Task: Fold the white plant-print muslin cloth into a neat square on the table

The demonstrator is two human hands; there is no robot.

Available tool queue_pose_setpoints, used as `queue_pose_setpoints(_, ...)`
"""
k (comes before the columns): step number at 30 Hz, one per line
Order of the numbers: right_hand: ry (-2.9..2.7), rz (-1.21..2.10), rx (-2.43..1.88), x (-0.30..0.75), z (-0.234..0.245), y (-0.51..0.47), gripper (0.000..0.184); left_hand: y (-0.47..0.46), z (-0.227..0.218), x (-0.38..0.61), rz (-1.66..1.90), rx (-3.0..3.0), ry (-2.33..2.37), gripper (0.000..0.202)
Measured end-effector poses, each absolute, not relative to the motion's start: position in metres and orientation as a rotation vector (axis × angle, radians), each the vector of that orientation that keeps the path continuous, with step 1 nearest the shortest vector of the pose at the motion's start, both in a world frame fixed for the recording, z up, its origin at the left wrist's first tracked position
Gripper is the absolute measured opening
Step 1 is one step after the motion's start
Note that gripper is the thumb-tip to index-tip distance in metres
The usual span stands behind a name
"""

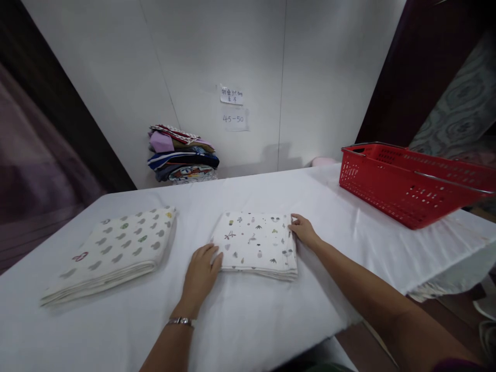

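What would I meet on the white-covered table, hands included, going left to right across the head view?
Folded white cloth with large grey prints → left hand → folded white cloth with small scattered prints → right hand → red perforated plastic basket.

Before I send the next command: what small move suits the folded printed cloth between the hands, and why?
I'd probably nudge the layers of the folded cloth into line at its near right corner with the right hand, since they look slightly staggered there; the left hand rests at the left edge and could steady it.
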State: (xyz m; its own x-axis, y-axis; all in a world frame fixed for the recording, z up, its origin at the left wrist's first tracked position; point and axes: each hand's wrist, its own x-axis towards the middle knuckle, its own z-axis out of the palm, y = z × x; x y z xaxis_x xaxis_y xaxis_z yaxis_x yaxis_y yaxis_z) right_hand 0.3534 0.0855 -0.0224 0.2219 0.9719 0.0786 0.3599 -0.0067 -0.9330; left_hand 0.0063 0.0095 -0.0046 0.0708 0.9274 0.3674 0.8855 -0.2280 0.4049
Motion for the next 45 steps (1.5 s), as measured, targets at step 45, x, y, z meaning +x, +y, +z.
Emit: queue_pose_setpoints(45, -2.507, 0.029, -1.832, 0.291, -0.009, 0.103, 0.066, -0.014, -0.005, 0.037, 0.659, 2.446, 1.843, 0.041)
